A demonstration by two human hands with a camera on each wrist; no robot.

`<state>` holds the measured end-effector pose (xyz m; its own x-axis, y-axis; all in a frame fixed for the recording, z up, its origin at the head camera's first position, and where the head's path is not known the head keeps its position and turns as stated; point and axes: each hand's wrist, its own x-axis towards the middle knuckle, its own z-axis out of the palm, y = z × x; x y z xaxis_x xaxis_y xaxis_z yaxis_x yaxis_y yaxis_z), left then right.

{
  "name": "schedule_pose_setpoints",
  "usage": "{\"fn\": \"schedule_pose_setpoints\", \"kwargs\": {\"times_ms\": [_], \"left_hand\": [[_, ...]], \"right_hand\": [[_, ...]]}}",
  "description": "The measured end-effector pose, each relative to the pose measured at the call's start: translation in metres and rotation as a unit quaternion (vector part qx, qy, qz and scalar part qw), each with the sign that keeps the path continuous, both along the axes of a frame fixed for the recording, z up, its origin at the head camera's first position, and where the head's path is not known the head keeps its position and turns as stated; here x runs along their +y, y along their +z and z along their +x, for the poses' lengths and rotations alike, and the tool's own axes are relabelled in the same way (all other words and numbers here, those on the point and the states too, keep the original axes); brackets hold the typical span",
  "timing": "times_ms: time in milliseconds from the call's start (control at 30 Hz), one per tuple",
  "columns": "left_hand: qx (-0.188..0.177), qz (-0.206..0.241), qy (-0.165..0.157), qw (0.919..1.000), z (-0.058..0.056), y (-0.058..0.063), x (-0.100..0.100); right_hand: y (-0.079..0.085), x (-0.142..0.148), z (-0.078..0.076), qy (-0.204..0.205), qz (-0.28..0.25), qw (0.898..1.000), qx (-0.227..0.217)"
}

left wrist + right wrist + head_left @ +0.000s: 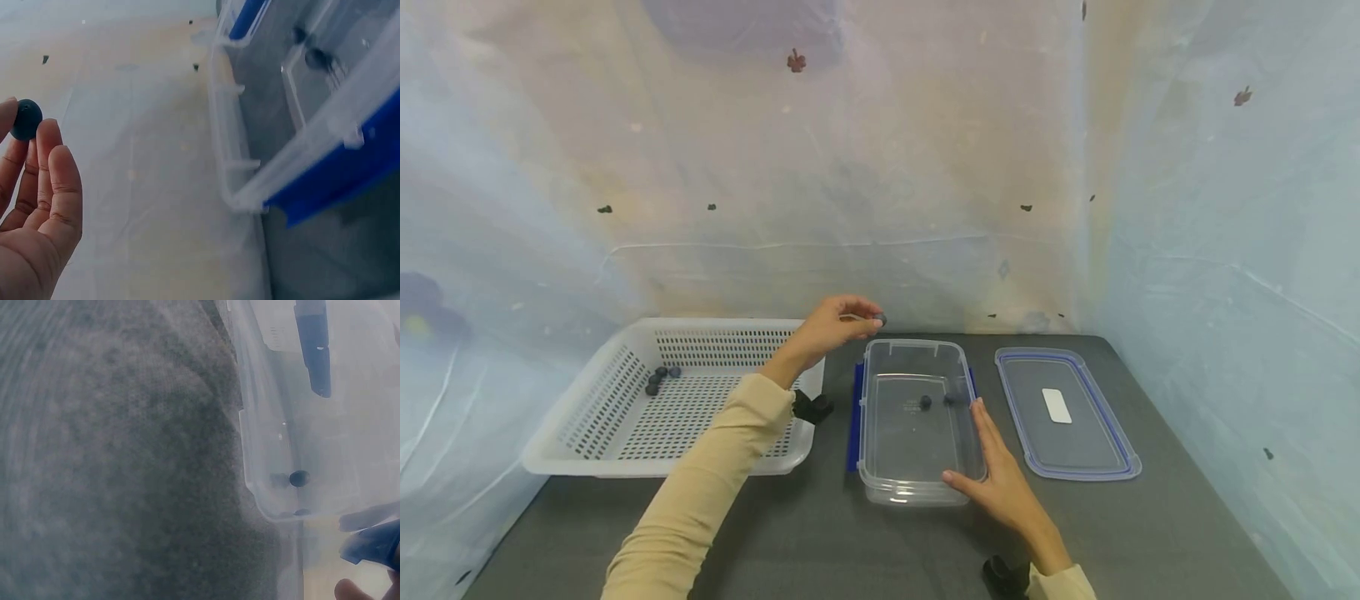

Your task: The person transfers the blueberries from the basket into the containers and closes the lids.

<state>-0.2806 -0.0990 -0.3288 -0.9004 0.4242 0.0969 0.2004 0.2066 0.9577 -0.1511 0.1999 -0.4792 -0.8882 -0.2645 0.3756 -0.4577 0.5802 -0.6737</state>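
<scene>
My left hand [838, 323] pinches one blueberry [26, 120] between thumb and fingertips. It is held above the back left corner of a clear plastic container [880, 450] with blue side clips. Two blueberries [925, 402] lie inside the container, toward its right side. At the container's right wall, my right hand [1003, 485] rests with its fingers extended and thumb spread along the near corner. Only a bit of that hand's fingers [351, 591] shows in the right wrist view.
A white perforated basket [673, 468] stands on the left, with several blueberries [662, 372] near its back left. To the right of the container, a clear lid with a blue seal [1036, 437] and a white label lies flat on the grey tabletop [820, 542]. Patterned sheeting hangs behind.
</scene>
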Motion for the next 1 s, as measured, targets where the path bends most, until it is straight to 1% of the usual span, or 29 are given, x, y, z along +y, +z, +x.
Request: {"fn": "schedule_pose_setpoints", "kwargs": {"times_ms": [200,400,467,567,667,767,900,1000], "left_hand": [[-0.018,0.015,-0.012,0.9996,-0.005,-0.009,0.028],[-0.028,0.041,-0.009,0.9987,-0.011,-0.023,0.051],[-0.032,0.050,-0.005,0.9982,-0.011,-0.027,0.057],[-0.037,0.065,0.006,0.9972,-0.012,-0.033,0.067],[-0.049,0.078,0.024,0.9954,-0.012,-0.040,0.076],[-0.066,0.081,0.041,0.9937,-0.014,-0.047,0.084],[-0.083,0.088,0.056,0.9911,-0.017,-0.059,0.093],[-0.087,0.088,0.066,0.9901,-0.019,-0.068,0.098]], "right_hand": [[-0.001,-0.001,0.000,0.003,-0.007,1.000,-0.002],[0.000,-0.001,0.001,0.003,-0.014,1.000,-0.008],[0.000,-0.001,0.001,0.005,-0.017,1.000,-0.010],[-0.001,-0.001,0.001,0.004,-0.016,1.000,-0.011],[-0.002,0.000,0.001,0.003,-0.014,1.000,-0.011],[-0.002,0.000,0.001,0.002,-0.014,1.000,-0.011],[-0.002,0.000,0.000,0.002,-0.016,1.000,-0.010],[-0.002,-0.001,0.000,0.001,-0.016,1.000,-0.010]]}}
